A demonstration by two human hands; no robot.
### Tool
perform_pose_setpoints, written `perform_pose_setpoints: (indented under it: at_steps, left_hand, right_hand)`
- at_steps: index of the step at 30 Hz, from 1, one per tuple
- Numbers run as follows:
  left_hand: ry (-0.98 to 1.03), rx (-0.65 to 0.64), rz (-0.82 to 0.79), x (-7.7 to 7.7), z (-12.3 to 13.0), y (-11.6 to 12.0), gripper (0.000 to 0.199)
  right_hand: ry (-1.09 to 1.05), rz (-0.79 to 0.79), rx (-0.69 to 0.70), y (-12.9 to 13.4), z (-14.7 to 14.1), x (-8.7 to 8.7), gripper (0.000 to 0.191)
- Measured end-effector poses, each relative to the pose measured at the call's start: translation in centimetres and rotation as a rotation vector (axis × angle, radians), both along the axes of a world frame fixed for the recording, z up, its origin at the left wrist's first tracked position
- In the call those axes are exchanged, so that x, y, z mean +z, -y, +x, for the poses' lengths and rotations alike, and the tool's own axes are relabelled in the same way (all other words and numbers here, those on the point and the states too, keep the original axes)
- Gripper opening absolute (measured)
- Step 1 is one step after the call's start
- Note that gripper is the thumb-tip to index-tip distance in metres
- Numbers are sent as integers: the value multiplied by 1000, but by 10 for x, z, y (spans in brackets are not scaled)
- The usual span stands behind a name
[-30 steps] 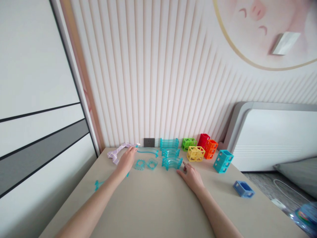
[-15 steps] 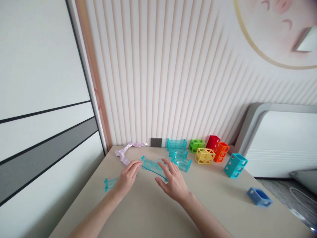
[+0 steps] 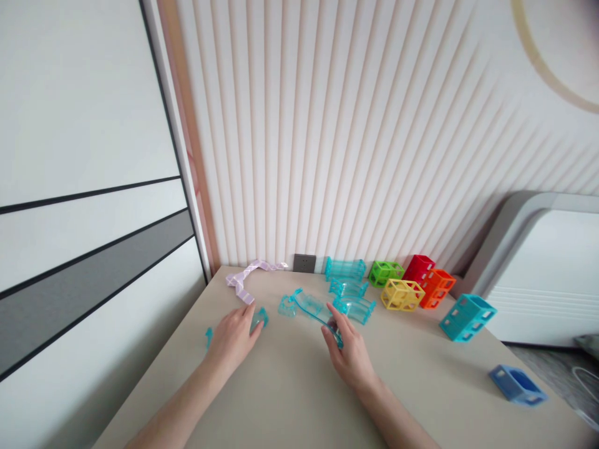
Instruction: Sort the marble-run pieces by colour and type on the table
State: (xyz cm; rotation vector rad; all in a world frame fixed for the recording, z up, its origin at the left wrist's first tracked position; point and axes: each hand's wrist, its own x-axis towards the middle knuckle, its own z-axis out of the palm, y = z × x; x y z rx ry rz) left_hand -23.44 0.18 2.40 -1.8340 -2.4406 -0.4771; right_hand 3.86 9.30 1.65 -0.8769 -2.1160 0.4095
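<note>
My right hand (image 3: 349, 350) pinches the near end of a long clear teal track piece (image 3: 314, 308) between thumb and fingers. The far end of that piece tilts up and left, beside a small clear teal piece (image 3: 287, 305) on the table. My left hand (image 3: 233, 337) lies over another clear teal piece (image 3: 259, 319), whose two ends show on either side of the hand. The fingers and thumb of my left hand are apart; whether they grip that piece is hidden.
Several clear teal pieces (image 3: 345, 269) lie by the wall, right of a lilac zigzag strip (image 3: 239, 285). Green (image 3: 386, 273), yellow (image 3: 402, 295), red (image 3: 418, 268), orange (image 3: 437, 288) and teal (image 3: 468, 318) open blocks stand rightward. A blue block (image 3: 518, 385) lies near the right edge.
My left hand has left the long piece's far end and moved left over the other teal piece. My right hand has closed on the long piece, which has turned. The view has shifted.
</note>
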Motion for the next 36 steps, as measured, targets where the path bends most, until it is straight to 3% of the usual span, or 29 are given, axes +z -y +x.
perform_pose_setpoints:
  at_steps: [5, 8, 11, 15, 20, 23, 30, 36]
  left_hand:
    - [9, 48, -172, 0, 5, 2, 22]
    - [33, 43, -149, 0, 6, 0, 24]
    - [140, 29, 3, 1, 6, -2, 25]
    - [460, 0, 286, 2, 7, -3, 23]
    - [1152, -47, 326, -3, 22, -5, 41]
    - [1372, -28, 359, -6, 40, -13, 43]
    - [1606, -32, 378, -12, 80, -38, 38]
    - [1586, -188, 331, -21, 85, -28, 49]
  right_hand:
    - [5, 17, 41, 3, -3, -2, 43]
    - [23, 33, 69, 5, -3, -4, 43]
    - [8, 26, 62, 6, -3, -3, 43]
    - [-28, -4, 34, 6, -2, 1, 44]
    - [-71, -67, 18, 8, -4, -1, 46]
    - [-95, -120, 14, 11, -6, -6, 47]
    - [-93, -142, 49, 13, -8, -12, 47]
    - [-82, -136, 49, 10, -7, -9, 46]
